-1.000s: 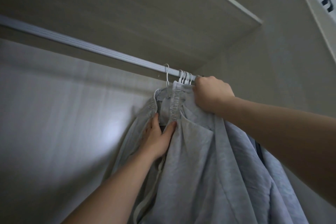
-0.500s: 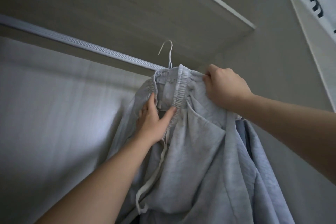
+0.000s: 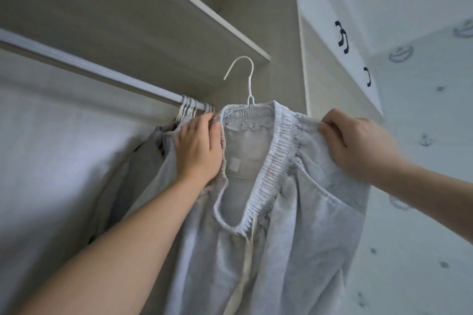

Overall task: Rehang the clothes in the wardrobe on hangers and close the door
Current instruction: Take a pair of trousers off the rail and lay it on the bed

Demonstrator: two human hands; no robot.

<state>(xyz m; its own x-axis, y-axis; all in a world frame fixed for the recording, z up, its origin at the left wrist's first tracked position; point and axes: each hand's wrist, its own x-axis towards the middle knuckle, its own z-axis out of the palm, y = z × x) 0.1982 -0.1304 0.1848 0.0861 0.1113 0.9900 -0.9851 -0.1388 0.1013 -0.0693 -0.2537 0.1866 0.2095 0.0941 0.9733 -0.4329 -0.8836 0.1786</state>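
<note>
Light grey sweatpants (image 3: 302, 225) with an elastic waistband hang from a white hanger (image 3: 247, 77), whose hook is free in the air, off the wardrobe rail (image 3: 97, 71). My left hand (image 3: 198, 148) grips the left end of the waistband. At the right end, my right hand (image 3: 358, 143) pinches the fabric over the hanger's shoulder. The hanger's body is hidden inside the pants. A cream drawstring (image 3: 245, 263) dangles down the front.
Several white hanger hooks (image 3: 190, 107) with grey clothes (image 3: 143, 161) are bunched at the rail's right end, behind my left hand. A shelf (image 3: 179, 7) runs above the rail. The white wardrobe door (image 3: 340, 7) with dark handles stands open on the right.
The sweatpants on their hanger came off the rail and moved right and toward me. My left hand shifted from the front of the fabric up to the waistband.
</note>
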